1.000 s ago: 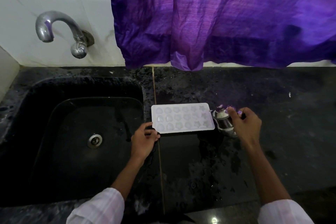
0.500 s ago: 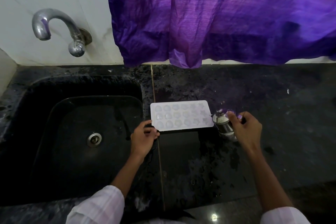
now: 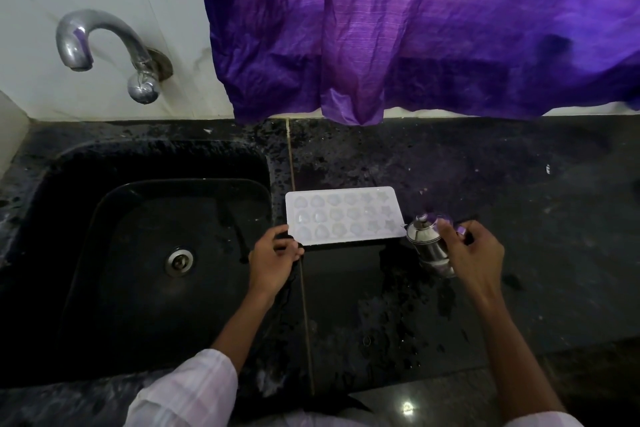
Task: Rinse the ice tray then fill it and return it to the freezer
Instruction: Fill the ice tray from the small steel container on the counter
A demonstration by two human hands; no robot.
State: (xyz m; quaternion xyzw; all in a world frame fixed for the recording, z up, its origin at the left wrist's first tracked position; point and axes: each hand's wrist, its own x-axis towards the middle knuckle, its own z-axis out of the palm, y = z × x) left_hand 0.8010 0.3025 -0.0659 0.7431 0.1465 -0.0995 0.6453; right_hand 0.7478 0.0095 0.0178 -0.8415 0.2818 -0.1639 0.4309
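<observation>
Filling looks like the step: on the wet black granite counter [image 3: 519, 184], just right of the sink [image 3: 86, 218], the white ice tray [image 3: 344, 216] lies flat, rows of heart, shell and star cavities, water level unclear. Pour slowly from the tilted small steel vessel [image 3: 427, 248] the right hand [image 3: 474, 255] grips at the tray's right end; left hand [image 3: 273, 262] pinches its near-left corner.

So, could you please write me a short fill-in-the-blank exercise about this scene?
1. The ice tray lies on the counter to the ___ of the sink.
2. The ___ hand grips the steel cup.
3. The curtain hanging above is ___.
Missing words: right; right; purple.
</observation>
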